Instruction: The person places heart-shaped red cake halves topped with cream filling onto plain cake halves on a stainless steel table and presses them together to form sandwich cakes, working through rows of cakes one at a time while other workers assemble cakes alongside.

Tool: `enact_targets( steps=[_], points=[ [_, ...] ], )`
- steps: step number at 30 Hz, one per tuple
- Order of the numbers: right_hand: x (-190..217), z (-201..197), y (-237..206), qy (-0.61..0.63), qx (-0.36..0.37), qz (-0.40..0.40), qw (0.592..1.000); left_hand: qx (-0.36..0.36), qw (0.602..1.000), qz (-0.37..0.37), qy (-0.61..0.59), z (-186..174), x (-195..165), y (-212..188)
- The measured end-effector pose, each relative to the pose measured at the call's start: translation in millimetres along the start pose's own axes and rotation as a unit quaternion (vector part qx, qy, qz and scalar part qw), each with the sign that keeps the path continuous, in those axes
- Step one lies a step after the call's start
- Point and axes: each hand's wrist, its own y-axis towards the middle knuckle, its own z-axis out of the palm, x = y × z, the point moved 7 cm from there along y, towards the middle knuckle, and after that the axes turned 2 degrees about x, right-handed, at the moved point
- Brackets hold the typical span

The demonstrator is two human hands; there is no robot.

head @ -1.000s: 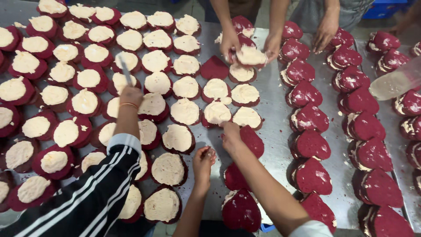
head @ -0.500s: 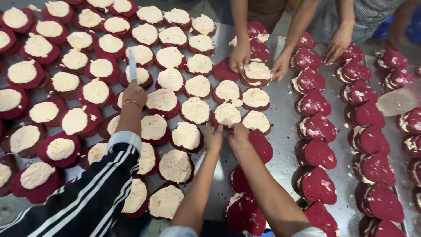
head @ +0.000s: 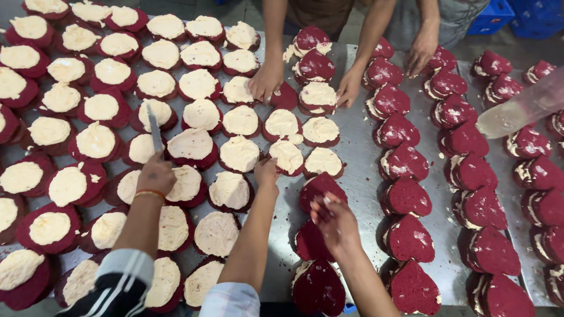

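My left hand [head: 267, 172] reaches out to the near edge of a cream-topped red heart cake layer [head: 287, 156] on the steel table [head: 361, 176]. Its fingers are curled, and I cannot see whether they grip anything. My right hand [head: 335, 221] hovers lower and to the right, fingers spread and smeared with cream. It is over bare red heart layers [head: 320, 188] and holds nothing. Another bare red layer [head: 319, 287] lies near the table's front edge.
A co-worker's arm in a striped sleeve [head: 114, 285] holds a spatula [head: 154, 128] over the cream-topped layers on the left. Other people's hands [head: 265, 79] work at the far side. Rows of bare red hearts [head: 470, 173] fill the right. A clear bottle [head: 520, 111] pokes in from the right.
My right hand has pulled back toward me from the cream-topped layers to the bare red hearts. My left hand stayed out near the cream-topped layer. The co-worker's spatula hand shifted slightly.
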Motion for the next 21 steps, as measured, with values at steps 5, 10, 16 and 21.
enact_targets(
  steps=[5,10,16,21],
  points=[
    [9,-49,-33,-0.008,-0.02,0.013,1.0,0.056,0.998,-0.004,-0.015,4,2,1],
    [9,-79,-51,-0.034,-0.03,0.013,0.999,0.124,0.983,-0.051,-0.122,8,4,-6],
    [10,-109,-54,-0.052,-0.073,0.012,0.996,0.148,0.977,-0.052,-0.145,-4,8,-6],
    [10,-116,-55,-0.063,-0.069,0.015,0.995,0.128,0.976,-0.039,-0.169,-9,6,-1]
  ],
)
